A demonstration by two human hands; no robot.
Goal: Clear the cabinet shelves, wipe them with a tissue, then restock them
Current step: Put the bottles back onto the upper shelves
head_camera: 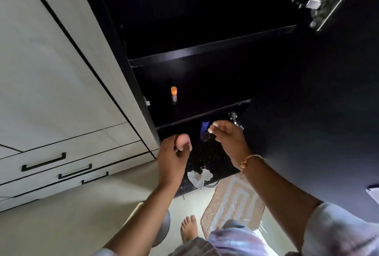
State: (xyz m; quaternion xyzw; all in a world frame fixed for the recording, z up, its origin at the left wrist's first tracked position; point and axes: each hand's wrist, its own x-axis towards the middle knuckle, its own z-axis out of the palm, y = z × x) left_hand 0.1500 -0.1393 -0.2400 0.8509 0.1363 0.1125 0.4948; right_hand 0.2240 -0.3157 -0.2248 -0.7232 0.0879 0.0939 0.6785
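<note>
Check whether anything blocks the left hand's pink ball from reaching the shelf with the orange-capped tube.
Nothing visible does. The left hand holds the pink ball just below the shelf's front edge, right of the orange-capped tube.

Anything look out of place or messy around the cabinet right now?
A crumpled white tissue lies at the edge of the dark speckled counter, partly hanging over it. One orange-capped tube stands alone on the middle shelf. Nothing looks spilled or damaged.

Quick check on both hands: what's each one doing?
Left hand: grips a small pink rounded object.
Right hand: fingers curled near a blue-capped bottle; whether it holds anything cannot be told.
</note>
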